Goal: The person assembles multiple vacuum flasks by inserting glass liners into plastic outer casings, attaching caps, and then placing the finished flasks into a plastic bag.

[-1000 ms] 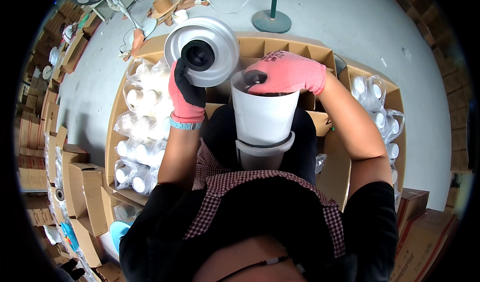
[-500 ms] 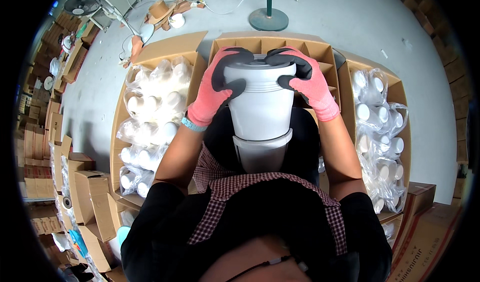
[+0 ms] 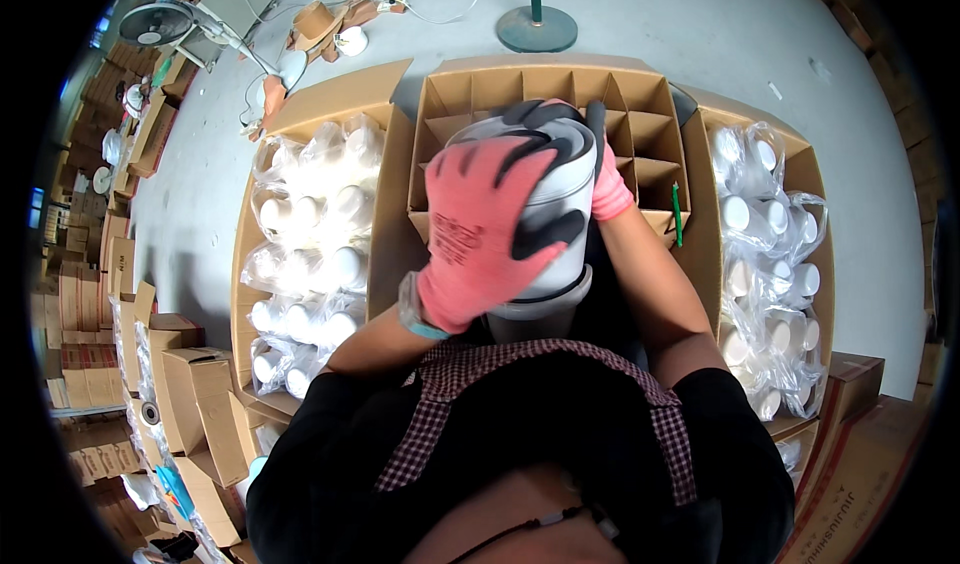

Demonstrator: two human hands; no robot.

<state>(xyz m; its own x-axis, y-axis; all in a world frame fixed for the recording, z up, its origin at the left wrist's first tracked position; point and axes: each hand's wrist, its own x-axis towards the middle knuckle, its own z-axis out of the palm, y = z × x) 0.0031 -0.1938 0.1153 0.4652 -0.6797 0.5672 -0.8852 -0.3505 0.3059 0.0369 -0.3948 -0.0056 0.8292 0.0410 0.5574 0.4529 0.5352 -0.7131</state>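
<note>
A grey-white plastic bucket [image 3: 568, 204] with a round lid [image 3: 573, 141] stands upright in front of my body, its lower end inside a wider grey-white container [image 3: 540, 322]. My left hand [image 3: 487, 226], in a pink glove with black palm and fingertips, grips the bucket: fingers spread over the lid, thumb against the side. On the far right side, my right hand [image 3: 608, 179], gloved alike, holds the bucket near its rim; several of its fingers are hidden. Just beyond is a carton with cardboard dividers [image 3: 455, 94].
Cartons of white-capped bottles in clear plastic flank me, on the left [image 3: 388, 179] and right [image 3: 705, 224]. A green strip [image 3: 677, 214] hangs at the divided carton's right. Farther off are a fan [image 3: 157, 24], a green pole's round base [image 3: 537, 30] and stacked boxes [image 3: 195, 394].
My left hand has moved from the bucket's left side across its front and over the lid. My right hand has slid to the far right side. The bucket has tilted slightly to the right.
</note>
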